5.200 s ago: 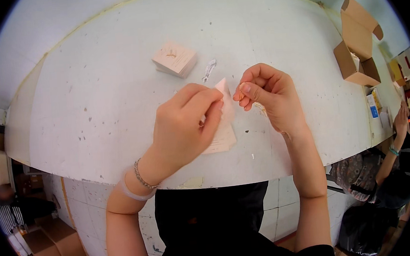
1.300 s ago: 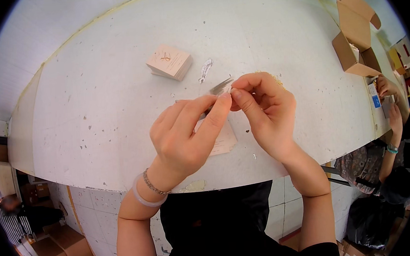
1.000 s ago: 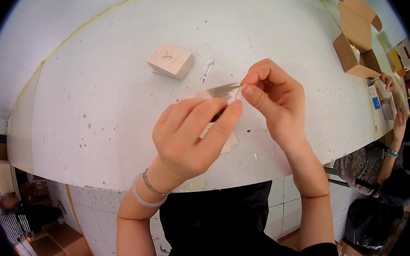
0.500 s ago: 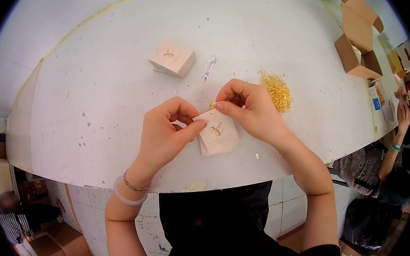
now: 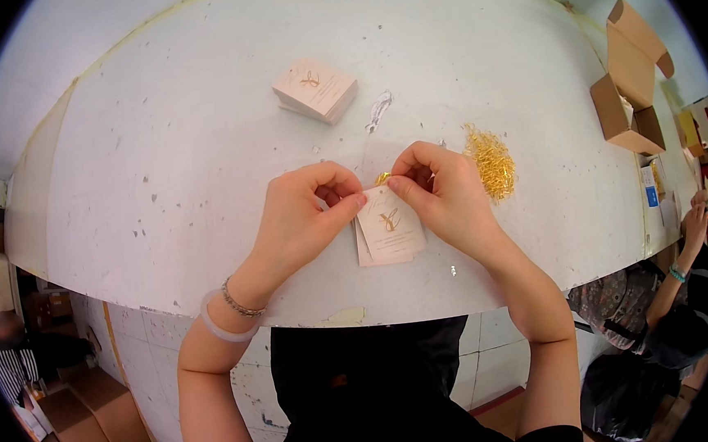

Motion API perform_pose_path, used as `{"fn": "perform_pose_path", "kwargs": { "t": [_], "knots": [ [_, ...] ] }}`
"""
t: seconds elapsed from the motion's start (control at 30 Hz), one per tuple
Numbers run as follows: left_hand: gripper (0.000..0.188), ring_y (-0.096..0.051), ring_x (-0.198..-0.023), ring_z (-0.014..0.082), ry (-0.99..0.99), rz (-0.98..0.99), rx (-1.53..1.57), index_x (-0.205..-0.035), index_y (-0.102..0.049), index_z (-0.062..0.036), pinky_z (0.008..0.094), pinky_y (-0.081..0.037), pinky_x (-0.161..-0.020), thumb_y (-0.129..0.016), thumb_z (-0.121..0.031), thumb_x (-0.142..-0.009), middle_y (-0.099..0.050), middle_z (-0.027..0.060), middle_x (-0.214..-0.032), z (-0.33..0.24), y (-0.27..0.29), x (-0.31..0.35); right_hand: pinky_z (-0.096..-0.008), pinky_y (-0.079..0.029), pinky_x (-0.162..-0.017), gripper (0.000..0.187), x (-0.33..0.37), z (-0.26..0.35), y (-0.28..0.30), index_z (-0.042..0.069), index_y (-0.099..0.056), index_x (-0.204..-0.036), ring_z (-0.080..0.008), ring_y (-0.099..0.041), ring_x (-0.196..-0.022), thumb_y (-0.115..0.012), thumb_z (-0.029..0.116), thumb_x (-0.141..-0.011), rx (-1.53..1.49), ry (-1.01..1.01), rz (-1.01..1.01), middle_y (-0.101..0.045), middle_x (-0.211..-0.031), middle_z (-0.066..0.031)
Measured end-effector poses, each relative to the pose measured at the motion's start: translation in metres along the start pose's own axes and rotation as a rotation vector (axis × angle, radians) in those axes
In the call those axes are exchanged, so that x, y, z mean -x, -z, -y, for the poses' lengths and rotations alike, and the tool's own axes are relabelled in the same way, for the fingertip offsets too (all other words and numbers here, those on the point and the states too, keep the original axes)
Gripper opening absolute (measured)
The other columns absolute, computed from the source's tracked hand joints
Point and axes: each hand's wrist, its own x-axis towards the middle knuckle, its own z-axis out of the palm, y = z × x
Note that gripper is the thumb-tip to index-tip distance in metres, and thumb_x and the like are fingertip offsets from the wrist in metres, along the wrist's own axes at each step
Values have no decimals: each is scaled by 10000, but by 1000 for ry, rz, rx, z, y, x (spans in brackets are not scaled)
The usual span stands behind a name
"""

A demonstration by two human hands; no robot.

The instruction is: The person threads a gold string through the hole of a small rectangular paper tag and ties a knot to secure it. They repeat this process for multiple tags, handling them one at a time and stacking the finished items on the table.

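Note:
A pale pink card (image 5: 393, 222) with gold script is held at its top corners between my hands, lying over one or more similar cards whose edges show beneath it. My left hand (image 5: 308, 212) pinches the upper left corner between thumb and fingers. At the upper right corner, the thumb and forefinger of my right hand (image 5: 440, 189) are closed on the card. A small gold piece (image 5: 382, 178) shows just past the top edge, between the two hands; its shape is partly hidden. Right of my right hand lies a heap of thin gold-coloured pieces (image 5: 491, 164), like small pins.
A stack of matching cards (image 5: 317, 90) stands farther back on the white table (image 5: 200, 133). Beside it lies a crumpled silvery scrap (image 5: 379, 111). An open cardboard box (image 5: 627, 116) is at the far right. Other people sit at both sides; a co-worker's hand (image 5: 693, 226) shows at right.
The whole view has shifted slightly, so the table things appear farther right. Both hands keep their pinch at the card's top edge, and the small gold piece there shows a little more.

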Motion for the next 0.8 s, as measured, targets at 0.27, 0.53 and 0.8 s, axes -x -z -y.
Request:
{"fn": "perform_pose_path", "kwargs": {
  "t": [0.27,0.53,0.8],
  "knots": [
    [194,-614,-685,80,15,1,13,-984,-621,17,204,-475,-543,-709,-33,-819,-588,44,-915,4,-6,2,-320,-496,-600,94,0,-6,-3,-9,-603,-793,-228,-622,-663,-688,31,-795,21,75,-26,-601,-825,-114],
    [182,-622,-678,76,56,27,33,-996,-616,6,205,-455,-440,-693,-45,-839,-565,45,-921,9,-7,1,-319,-479,-582,102,-1,-8,-4,2,-595,-838,-217,-597,-638,-683,22,-792,36,87,-41,-602,-838,-112],
    [202,-619,-669,76,66,19,-6,-1018,-601,8,203,-449,-430,-688,-61,-849,-538,45,-912,7,-7,2,-313,-474,-591,203,-5,-8,11,31,-589,-937,-181,-561,-621,-706,19,-771,47,62,-41,-585,-921,-94]
  ]
}}
